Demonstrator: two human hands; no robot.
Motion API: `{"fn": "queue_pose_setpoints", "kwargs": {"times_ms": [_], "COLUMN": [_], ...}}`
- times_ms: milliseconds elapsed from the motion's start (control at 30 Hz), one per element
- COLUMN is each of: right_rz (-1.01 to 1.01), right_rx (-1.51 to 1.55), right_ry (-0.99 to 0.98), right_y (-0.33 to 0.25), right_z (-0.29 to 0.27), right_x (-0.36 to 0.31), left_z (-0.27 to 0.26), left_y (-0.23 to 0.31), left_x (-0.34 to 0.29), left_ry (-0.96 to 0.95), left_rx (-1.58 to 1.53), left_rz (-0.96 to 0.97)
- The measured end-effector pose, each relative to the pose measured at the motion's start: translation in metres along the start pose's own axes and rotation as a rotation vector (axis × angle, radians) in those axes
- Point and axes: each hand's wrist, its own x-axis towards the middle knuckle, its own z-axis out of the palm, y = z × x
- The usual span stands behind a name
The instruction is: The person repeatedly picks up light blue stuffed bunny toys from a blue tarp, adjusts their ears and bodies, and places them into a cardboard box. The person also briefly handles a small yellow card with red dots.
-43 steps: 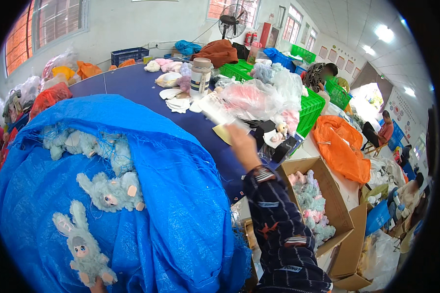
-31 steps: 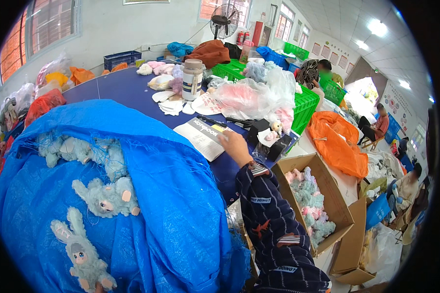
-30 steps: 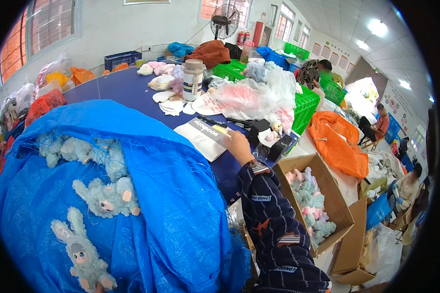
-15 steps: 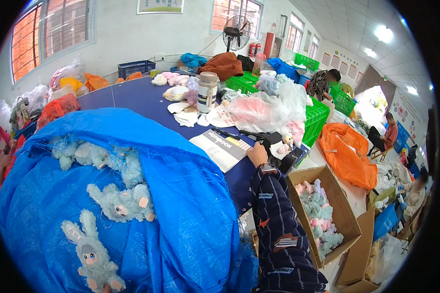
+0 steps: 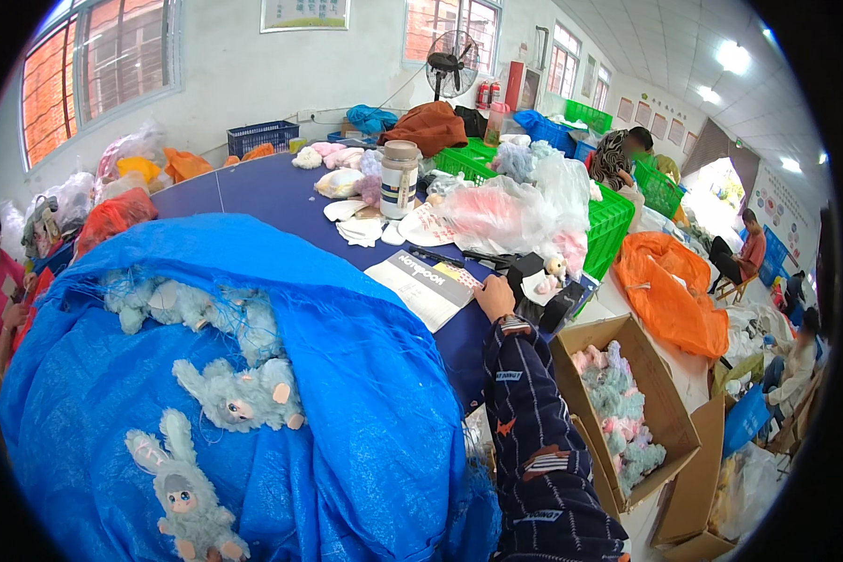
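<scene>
My right hand [image 5: 495, 297] rests on the blue tabletop by the right edge of an open notebook [image 5: 420, 288]. Its fingers look curled together, and whatever may be in them is hidden. Only a small skin-coloured patch, perhaps my left hand [image 5: 214, 555], shows at the lower edge under a pale blue plush rabbit [image 5: 185, 501]. That rabbit lies face up on a large blue woven sack [image 5: 365, 440]. A second plush rabbit [image 5: 239, 398] lies on its side above it, and several more plush toys [image 5: 197, 309] show under the sack's fold.
A cardboard box [image 5: 670, 412] with pastel plush pieces stands right of my forearm. On the table are a lidded jar [image 5: 399, 183], white fabric pieces and plastic-wrapped plush. Green crates [image 5: 609, 220] and an orange sack [image 5: 665, 290] lie beyond. Several people sit or stand around the room.
The view has shifted slightly, so the sack and rabbits appear a little lower and to the right. My right hand stays in the same place beside the notebook.
</scene>
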Motion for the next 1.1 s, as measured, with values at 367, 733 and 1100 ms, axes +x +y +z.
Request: {"fn": "queue_pose_setpoints", "kwargs": {"times_ms": [367, 733, 1100], "right_rz": [0.039, 0.058, -0.025], "right_rx": [0.485, 1.324, 1.500], "right_ry": [0.269, 0.232, -0.499], "right_y": [0.000, -0.046, -0.165], "right_z": [-0.023, -0.153, -0.187], "right_x": [-0.035, -0.164, -0.370], "left_z": [-0.009, -0.016, -0.021], "left_y": [-0.007, -0.009, 0.008], "left_x": [-0.003, -0.017, -0.066], "left_ry": [-0.001, -0.172, -0.063], "left_rx": [-0.040, -0.199, -0.124], "left_rz": [0.029, 0.186, 0.276]}}
